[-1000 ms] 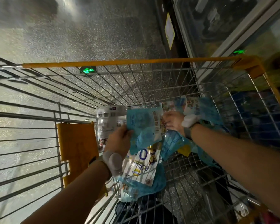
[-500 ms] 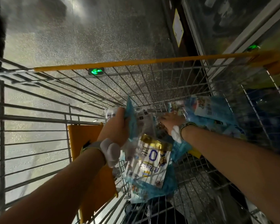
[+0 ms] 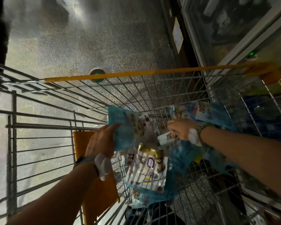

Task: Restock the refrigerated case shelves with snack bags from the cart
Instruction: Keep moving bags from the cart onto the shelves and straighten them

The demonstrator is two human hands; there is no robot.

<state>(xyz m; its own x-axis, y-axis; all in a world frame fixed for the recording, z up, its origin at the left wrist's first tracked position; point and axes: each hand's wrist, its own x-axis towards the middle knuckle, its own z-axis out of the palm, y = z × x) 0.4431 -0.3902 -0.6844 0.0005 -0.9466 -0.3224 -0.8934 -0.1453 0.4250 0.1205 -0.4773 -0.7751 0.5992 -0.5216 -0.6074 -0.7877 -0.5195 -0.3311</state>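
Note:
I look down into a wire cart (image 3: 136, 75) with a yellow rim. My left hand (image 3: 101, 142) grips a blue snack bag (image 3: 123, 127) and holds it up inside the basket. My right hand (image 3: 180, 129) reaches into the pile and pinches the top edge of a white snack bag (image 3: 165, 138). Below them lies a white and gold bag (image 3: 150, 168) on several blue bags (image 3: 182, 158). More blue bags (image 3: 208, 112) lean against the cart's right side. The refrigerated case (image 3: 234, 30) stands at the right, with its glass door blurred.
An orange child-seat flap (image 3: 81, 143) hangs on the cart's near left wall. The speckled floor (image 3: 88, 38) stretches ahead. A yellow label (image 3: 178, 35) is on the dark base of the case. A small green light (image 3: 251, 54) glows on the case frame.
My left hand has lifted the blue bag higher and turned it flat toward me. My right hand has closed on a white bag in the pile. The view tilted slightly.

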